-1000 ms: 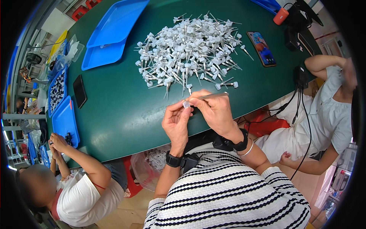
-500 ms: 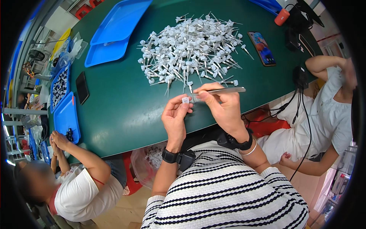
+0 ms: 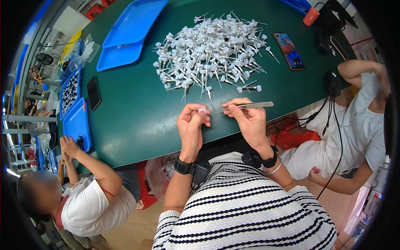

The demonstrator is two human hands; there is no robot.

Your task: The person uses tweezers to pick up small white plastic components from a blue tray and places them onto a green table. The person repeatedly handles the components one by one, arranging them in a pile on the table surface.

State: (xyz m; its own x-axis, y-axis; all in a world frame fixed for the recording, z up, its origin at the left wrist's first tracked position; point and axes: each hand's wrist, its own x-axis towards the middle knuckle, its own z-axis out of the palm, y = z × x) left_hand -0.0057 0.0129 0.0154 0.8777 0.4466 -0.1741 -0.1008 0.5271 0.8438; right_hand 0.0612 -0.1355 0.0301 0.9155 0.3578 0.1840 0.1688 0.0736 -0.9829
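Between the thumb and fingers of my left hand [image 3: 190, 127] is a small white plastic piece [image 3: 202, 111], partly covered by the fingertips. My right hand [image 3: 250, 124] is closed on metal tweezers [image 3: 259, 105], whose tips point left, a short gap away from the left hand. Whether those tips grip anything is too small to tell. Beyond both hands, a heap of white plastic parts with thin metal stems [image 3: 208, 52] lies on the green table [image 3: 137, 112]. One such part [image 3: 209, 89] lies loose at the heap's near edge, just beyond my hands.
Blue trays [image 3: 121, 56] lie at the far left, with a dark phone [image 3: 94, 93] nearer. A lit phone [image 3: 288, 51] is right of the heap. At the left edge a co-worker's hands [image 3: 70, 148] are beside another blue tray [image 3: 77, 123]. Black cables [image 3: 331, 93] hang near a person seated right.
My right hand and the tweezers have drawn back to the right, away from the left hand. The left hand stays nearly in place with its white piece, turned slightly.
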